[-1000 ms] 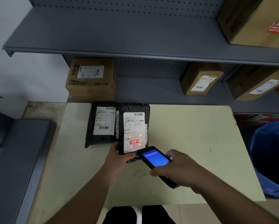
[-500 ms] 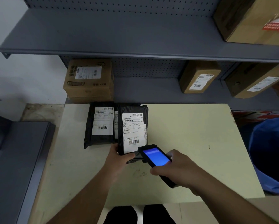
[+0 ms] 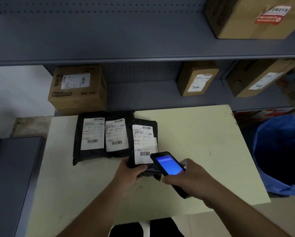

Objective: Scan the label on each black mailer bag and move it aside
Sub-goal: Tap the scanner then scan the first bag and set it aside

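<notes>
A: From the head view, what is held by the left hand?

B: The near end of a black mailer is pinched there, thumb on top by the label, fingers curled beneath. The mailer is lifted slightly off the table at that end.

A: And the right hand?

B: A scanner is gripped in it, fingers wrapped around the body, its blue screen lit and its tip overlapping the label's lower corner.

A: What is seen around them?

B: Two more mailers are laid side by side just left, touching, labels up. A blue bin is placed at the table's right edge. Cardboard boxes are kept on the grey shelves behind.
</notes>
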`<state>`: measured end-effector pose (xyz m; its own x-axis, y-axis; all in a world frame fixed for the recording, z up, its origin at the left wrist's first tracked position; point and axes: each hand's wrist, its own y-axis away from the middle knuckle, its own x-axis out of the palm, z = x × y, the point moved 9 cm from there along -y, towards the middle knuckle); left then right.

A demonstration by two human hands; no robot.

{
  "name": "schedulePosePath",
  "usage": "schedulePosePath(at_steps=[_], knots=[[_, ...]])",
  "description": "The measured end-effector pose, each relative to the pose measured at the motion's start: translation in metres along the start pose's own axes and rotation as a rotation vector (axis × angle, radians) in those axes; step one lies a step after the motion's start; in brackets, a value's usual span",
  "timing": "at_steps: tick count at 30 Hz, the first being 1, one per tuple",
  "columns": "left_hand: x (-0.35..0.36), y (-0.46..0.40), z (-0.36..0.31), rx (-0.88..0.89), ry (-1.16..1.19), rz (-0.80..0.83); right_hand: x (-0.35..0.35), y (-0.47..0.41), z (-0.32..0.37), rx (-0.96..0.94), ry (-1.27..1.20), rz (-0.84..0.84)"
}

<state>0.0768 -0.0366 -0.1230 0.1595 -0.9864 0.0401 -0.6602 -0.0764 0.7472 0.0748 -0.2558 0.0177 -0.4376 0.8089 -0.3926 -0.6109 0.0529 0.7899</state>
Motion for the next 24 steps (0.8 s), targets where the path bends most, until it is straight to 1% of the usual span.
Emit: schedulePosePath(at_steps=[6, 15, 24], knots=[[0.041, -0.017, 0.009, -0.057, 0.048, 0.05, -0.03, -0.01, -0.025, 0.026, -0.052, -0.026], [0.09, -0.045, 0.014, -0.085, 0.004, -0.011, -0.076, -0.02, -0.064, 0.085, -0.113, -0.073], [0.138, -0.082, 0.006, -0.077, -0.111, -0.036, -0.112, -0.03, -0.093, 0.134, -0.166, -0.103]])
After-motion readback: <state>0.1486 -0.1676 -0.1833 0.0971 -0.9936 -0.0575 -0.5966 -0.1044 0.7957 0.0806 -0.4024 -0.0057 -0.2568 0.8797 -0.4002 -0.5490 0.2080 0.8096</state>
